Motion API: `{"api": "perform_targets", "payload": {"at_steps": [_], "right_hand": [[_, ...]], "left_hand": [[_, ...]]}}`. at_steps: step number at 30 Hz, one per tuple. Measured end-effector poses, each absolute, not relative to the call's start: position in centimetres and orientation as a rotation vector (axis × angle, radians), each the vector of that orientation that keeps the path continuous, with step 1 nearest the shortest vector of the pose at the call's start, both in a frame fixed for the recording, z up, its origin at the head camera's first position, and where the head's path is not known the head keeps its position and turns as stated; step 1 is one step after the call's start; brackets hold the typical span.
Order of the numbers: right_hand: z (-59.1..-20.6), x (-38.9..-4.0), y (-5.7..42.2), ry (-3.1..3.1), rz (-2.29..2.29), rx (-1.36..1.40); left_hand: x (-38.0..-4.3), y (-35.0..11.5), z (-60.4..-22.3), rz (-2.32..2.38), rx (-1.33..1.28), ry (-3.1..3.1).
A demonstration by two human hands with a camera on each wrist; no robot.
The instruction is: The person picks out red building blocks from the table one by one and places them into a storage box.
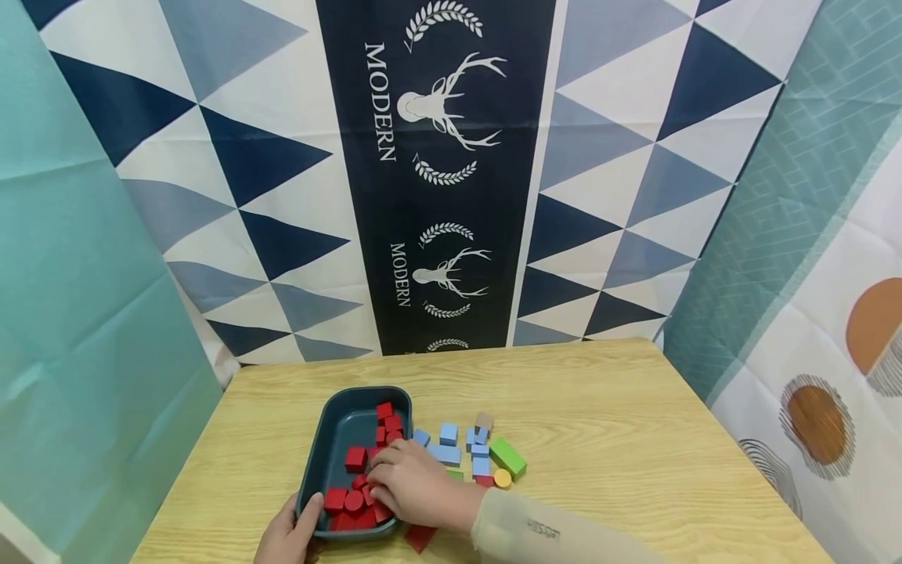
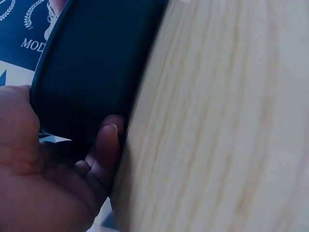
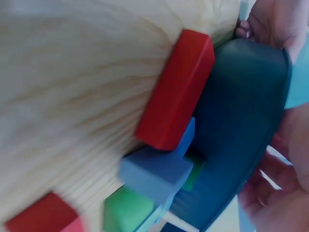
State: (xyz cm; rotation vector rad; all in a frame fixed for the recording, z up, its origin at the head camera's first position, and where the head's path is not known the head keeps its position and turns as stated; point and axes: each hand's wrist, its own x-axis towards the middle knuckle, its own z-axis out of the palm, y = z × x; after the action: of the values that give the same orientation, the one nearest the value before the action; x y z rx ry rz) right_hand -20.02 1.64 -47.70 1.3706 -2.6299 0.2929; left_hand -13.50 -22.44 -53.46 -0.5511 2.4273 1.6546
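Note:
A dark teal tray [image 1: 345,427] holds several red blocks [image 1: 355,459] of mixed shapes. At its near left corner my left hand [image 1: 289,533] grips it, thumb over the rim; the left wrist view shows fingers [image 2: 107,142] against the tray's outer wall. My right hand [image 1: 419,482] reaches over the tray's right rim with bent fingers among the red blocks. Its fingertips are partly hidden, and I cannot tell whether they pinch a block. In the right wrist view a long red block [image 3: 176,92] lies on the table just outside the tray.
Right of the tray, several blue blocks [image 1: 445,454] lie loosely grouped with a long green block [image 1: 507,458], a yellow cylinder [image 1: 502,479] and a tan block [image 1: 484,421]. All rest on the wooden table [image 1: 599,439]. Patterned cloth [image 1: 451,196] hangs behind the table.

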Motion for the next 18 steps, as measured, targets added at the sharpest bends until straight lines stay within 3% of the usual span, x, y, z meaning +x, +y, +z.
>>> {"api": "perform_targets", "payload": {"at_steps": [8, 13, 18], "right_hand": [[-48.3, -17.8, 10.2, -2.639, 0.471, 1.225], [-49.8, -16.3, 15.3, -2.649, 0.450, 1.306], [-51.4, -15.7, 17.1, -2.573, 0.476, 1.420]], "left_hand": [[-13.5, -22.2, -53.6, 1.661, -0.553, 2.423], [-13.4, -22.3, -53.3, 1.643, -0.567, 2.423], [-13.4, -22.4, -53.3, 1.638, -0.568, 2.428]]}}
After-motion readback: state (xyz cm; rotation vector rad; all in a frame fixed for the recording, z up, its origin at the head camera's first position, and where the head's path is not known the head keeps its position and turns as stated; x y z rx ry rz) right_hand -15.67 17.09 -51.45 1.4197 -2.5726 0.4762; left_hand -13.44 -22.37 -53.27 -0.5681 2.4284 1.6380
